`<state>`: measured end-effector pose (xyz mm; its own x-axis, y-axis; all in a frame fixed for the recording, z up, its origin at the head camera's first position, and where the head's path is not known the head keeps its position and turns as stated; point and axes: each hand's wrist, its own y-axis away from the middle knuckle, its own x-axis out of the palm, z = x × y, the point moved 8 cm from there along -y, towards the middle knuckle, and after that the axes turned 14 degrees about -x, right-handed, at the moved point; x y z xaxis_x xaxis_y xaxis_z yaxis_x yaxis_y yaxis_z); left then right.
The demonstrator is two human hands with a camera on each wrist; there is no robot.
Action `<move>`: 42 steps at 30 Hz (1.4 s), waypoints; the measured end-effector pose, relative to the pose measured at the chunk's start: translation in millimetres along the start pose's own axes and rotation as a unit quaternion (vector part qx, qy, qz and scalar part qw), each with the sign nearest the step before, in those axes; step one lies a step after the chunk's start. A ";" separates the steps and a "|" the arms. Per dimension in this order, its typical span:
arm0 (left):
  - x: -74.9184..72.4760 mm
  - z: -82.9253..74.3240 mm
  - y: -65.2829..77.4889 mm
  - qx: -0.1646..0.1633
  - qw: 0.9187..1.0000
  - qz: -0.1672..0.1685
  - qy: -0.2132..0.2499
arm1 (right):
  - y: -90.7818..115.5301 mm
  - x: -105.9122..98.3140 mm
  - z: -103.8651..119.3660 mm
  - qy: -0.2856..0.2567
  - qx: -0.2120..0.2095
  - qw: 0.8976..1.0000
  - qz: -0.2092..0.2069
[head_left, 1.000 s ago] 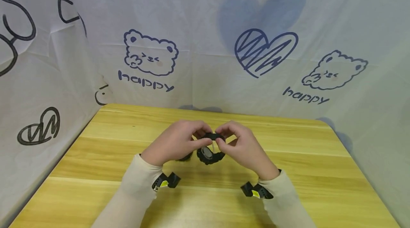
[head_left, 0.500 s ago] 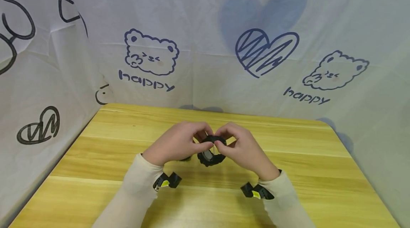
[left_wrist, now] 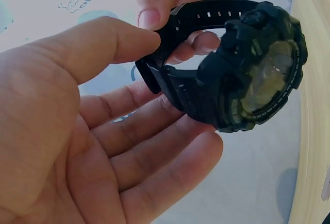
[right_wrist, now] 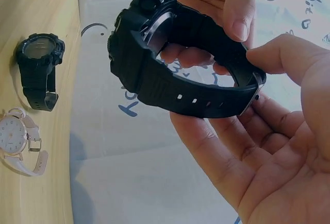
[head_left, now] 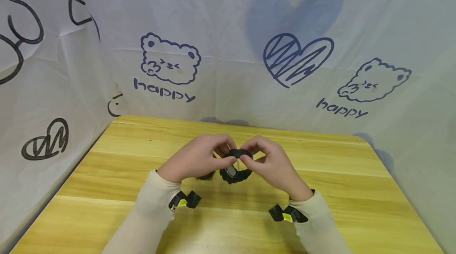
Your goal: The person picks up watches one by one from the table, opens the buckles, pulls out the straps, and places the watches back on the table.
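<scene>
Both hands hold a black digital wristwatch above the table, its strap closed into a loop. The left hand pinches one side of the strap between thumb and fingers. From the other side the right hand pinches the strap near the metal buckle. The watch's round case hangs below the fingers, away from the pinched part. Several strap holes show in both wrist views. Fingertips cover part of the strap where the two hands meet.
A second black watch lies on the wooden table, mostly hidden by the left hand in the head view. Beside it lies a white-dial watch with a pale strap. Printed cloth hangs behind and left of the table.
The watch's strap tilted briefly half a second ago and is now turned back, about as it was one second ago. Both hands stay in nearly the same place, still holding it.
</scene>
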<state>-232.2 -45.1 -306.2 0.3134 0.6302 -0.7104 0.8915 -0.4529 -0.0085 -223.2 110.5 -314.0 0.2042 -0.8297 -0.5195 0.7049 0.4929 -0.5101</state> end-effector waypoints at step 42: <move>12.9 1.0 -3.0 -0.028 0.998 0.042 -0.036 | 0.9 8.5 -2.7 0.007 0.018 0.998 0.060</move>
<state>-231.2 -36.2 -316.1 0.3641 0.5436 -0.7562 0.8807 -0.4651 0.0898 -222.7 104.6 -320.7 0.2790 -0.7612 -0.5854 0.7000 0.5785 -0.4187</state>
